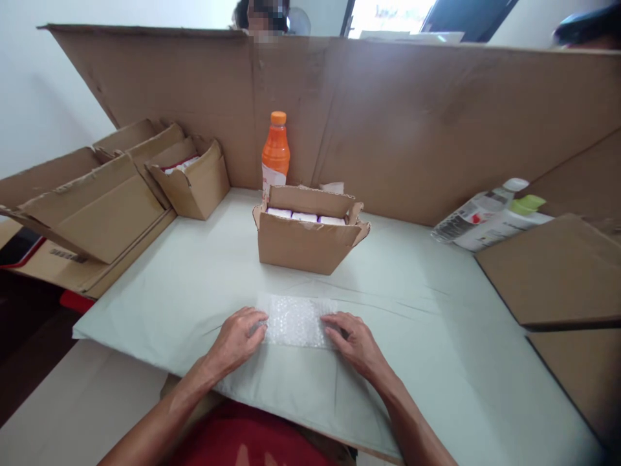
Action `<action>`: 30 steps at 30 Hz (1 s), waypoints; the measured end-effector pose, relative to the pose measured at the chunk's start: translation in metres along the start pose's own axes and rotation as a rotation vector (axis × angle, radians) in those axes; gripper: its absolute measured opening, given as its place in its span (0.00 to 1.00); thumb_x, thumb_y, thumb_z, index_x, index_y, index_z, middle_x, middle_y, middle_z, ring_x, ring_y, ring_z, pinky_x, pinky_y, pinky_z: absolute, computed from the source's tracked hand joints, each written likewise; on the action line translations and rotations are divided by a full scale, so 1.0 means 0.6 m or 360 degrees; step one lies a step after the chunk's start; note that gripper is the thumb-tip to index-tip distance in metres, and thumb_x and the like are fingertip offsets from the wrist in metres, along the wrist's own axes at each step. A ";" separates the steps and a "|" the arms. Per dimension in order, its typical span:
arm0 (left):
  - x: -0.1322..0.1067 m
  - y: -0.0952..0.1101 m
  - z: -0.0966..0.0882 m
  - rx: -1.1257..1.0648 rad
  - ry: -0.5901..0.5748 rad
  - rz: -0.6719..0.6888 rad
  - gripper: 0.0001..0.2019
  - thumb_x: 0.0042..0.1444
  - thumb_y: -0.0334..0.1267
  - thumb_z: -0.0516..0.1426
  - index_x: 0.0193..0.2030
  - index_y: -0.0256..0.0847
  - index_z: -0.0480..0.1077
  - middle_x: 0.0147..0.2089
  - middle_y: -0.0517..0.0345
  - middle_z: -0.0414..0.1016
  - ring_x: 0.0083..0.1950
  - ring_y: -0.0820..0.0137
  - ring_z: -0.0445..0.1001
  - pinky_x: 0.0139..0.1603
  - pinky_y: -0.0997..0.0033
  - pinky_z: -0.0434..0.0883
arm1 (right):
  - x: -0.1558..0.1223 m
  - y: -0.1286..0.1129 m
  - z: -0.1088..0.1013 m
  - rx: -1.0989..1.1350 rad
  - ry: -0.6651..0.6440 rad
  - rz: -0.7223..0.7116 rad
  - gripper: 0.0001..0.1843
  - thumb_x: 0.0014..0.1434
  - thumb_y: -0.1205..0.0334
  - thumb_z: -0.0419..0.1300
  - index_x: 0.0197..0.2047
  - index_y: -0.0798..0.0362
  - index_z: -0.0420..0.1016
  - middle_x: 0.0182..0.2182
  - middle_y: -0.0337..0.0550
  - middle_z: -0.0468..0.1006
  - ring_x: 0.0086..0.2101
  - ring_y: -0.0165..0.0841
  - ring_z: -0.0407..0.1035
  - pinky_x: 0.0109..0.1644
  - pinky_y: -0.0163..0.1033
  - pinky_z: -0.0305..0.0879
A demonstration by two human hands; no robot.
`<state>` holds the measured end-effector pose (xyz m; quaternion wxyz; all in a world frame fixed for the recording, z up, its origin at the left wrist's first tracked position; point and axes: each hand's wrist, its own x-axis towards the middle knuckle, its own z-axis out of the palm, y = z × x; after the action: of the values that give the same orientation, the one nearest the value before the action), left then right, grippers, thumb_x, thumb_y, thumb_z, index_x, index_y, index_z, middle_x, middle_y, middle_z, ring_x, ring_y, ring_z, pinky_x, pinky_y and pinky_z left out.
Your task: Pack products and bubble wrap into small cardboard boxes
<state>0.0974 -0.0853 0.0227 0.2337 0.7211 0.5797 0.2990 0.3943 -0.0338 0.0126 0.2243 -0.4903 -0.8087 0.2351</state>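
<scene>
A small sheet of bubble wrap [297, 321] lies flat on the cloth-covered table in front of me. My left hand [241, 333] grips its left end, fingers and thumb curled at the edge. At the opposite end my right hand [358, 342] has its fingers bent round the right edge. Just beyond the sheet stands an open cardboard box [303, 243]. Inside it the tops of three white packs [305, 217] with purple edges show; their lower parts are hidden.
An orange bottle [275, 155] stands behind the box. Several cardboard boxes [101, 220] are at left. On the right, a clear bottle [478, 210] and a white bottle with a green cap [504, 226] lie beside cardboard [557, 272]. A tall cardboard panel [412, 123] borders the back.
</scene>
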 end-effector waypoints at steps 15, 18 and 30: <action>0.302 0.101 -0.192 0.0657 0.0529 0.0649 0.18 0.66 0.44 0.48 0.43 0.37 0.76 0.40 0.48 0.78 0.47 0.58 0.73 0.51 0.58 0.69 | 0.255 -0.093 -0.248 -0.0112 0.0548 -0.0255 0.13 0.60 0.59 0.58 0.44 0.50 0.82 0.38 0.41 0.83 0.35 0.34 0.73 0.38 0.39 0.69; 0.340 0.093 -0.203 0.0822 0.0034 0.0457 0.27 0.68 0.49 0.43 0.22 0.40 0.69 0.22 0.54 0.67 0.31 0.63 0.69 0.37 0.65 0.63 | 0.303 -0.086 -0.264 -0.0146 0.0007 -0.0089 0.13 0.60 0.61 0.56 0.26 0.51 0.78 0.20 0.33 0.71 0.23 0.27 0.61 0.26 0.33 0.56; 0.389 0.123 -0.208 0.1073 -0.0502 0.0412 0.34 0.67 0.57 0.38 0.13 0.43 0.54 0.17 0.56 0.56 0.24 0.66 0.59 0.33 0.63 0.50 | 0.390 -0.148 -0.277 -0.0820 -0.0923 0.0266 0.10 0.55 0.63 0.57 0.24 0.54 0.71 0.20 0.42 0.72 0.22 0.29 0.64 0.26 0.36 0.54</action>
<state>0.0961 0.1252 0.1992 0.0304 0.8617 0.5065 0.0043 0.3338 0.1668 0.2281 -0.1635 -0.5081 -0.8282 0.1707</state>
